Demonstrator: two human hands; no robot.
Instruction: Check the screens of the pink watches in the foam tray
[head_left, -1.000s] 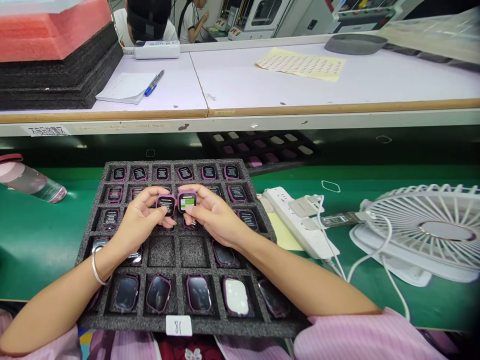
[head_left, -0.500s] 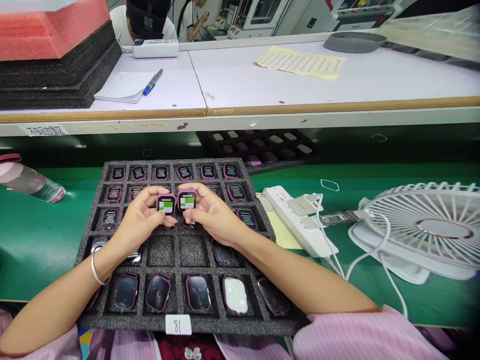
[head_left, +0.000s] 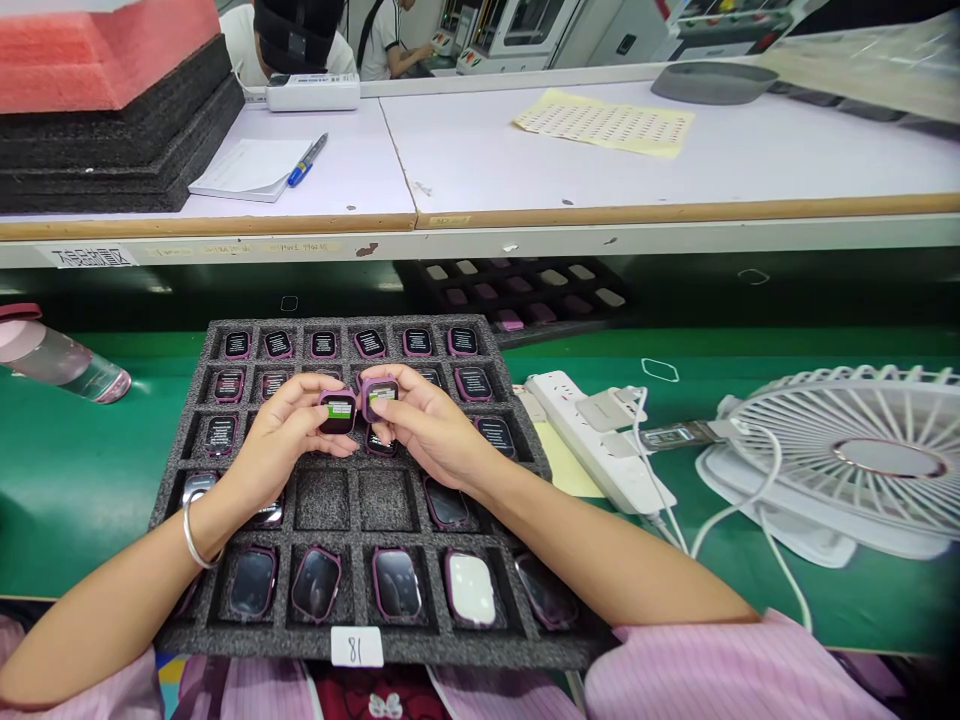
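A black foam tray (head_left: pixel 176 470) with a grid of pockets lies in front of me on the green mat; most pockets hold small purple-rimmed smartwatch bodies. My left hand (head_left: pixel 277 450) pinches one watch body (head_left: pixel 338 411) whose screen glows green and white. My right hand (head_left: pixel 427 425) grips a second lit watch body (head_left: pixel 379 396) right beside it. Both are held just above the tray's third row. Two pockets (head_left: pixel 352 498) below my hands are bare foam. A white tag marked 81 (head_left: pixel 357 650) sits on the tray's near edge.
A white power strip (head_left: pixel 592 430) with plugs and cables lies right of the tray, then a white fan (head_left: pixel 847 460) lying flat. A pink bottle (head_left: pixel 52 360) lies far left. Beyond are a raised bench with notepad and pen (head_left: pixel 255 168), stacked foam (head_left: pixel 112 120), a yellow sheet (head_left: pixel 604 125), and another watch tray (head_left: pixel 525 290) under it. People sit farther back.
The watch in my left hand went from a dark text screen to a green-and-white screen. Both watches have tilted and dropped slightly toward the tray.
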